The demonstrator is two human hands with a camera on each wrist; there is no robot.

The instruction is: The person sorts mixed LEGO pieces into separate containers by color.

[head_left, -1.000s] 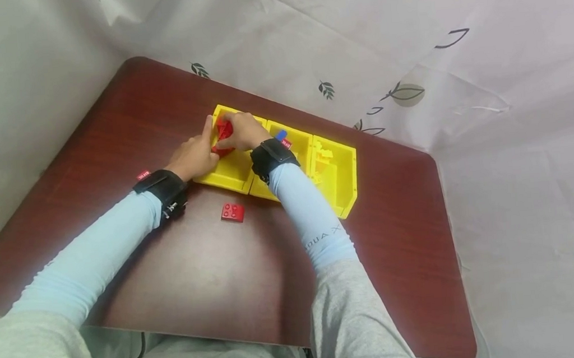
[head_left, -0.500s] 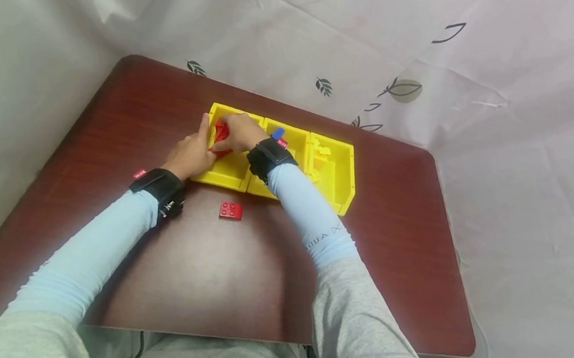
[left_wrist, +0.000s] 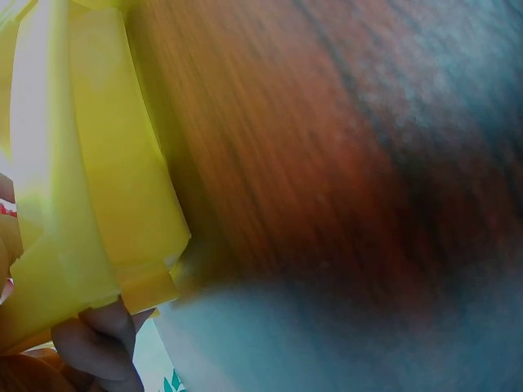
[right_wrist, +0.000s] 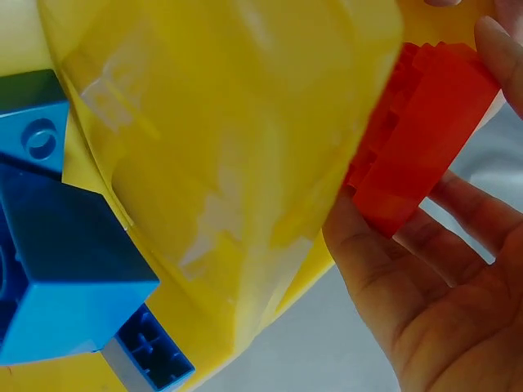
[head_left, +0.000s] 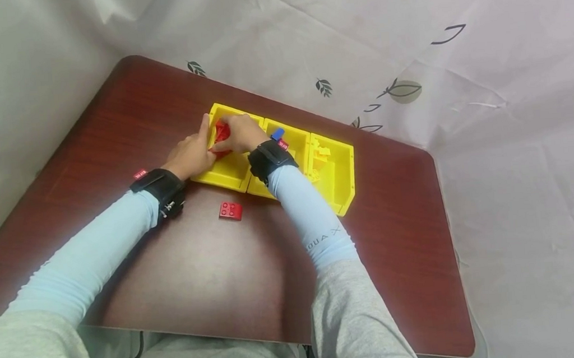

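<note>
Three joined yellow bins [head_left: 221,179] stand on the table. Over the left bin, my right hand [head_left: 244,133] pinches a red toy brick [right_wrist: 425,139] between thumb and fingers; the right wrist view shows the brick tilted, its knobbly side toward a yellow wall. My left hand [head_left: 188,156] grips the outer left wall of that bin. In the left wrist view its fingers [left_wrist: 98,343] curl under the yellow bin wall [left_wrist: 122,155], while part of the hand lies behind the wall. More red shows between both hands in the head view, partly covered by the fingers.
A loose red brick [head_left: 231,211] with studs up lies on the table in front of the bins. Blue bricks [right_wrist: 82,261] sit in the middle bin, partly under the right wrist. Yellow pieces [head_left: 321,154] lie in the right bin. A pale patterned curtain [head_left: 357,38] hangs behind the table.
The head view has shifted slightly since the earliest frame. Both hands stay at the left bin with almost the same hold, and the loose red brick stays on the table.
</note>
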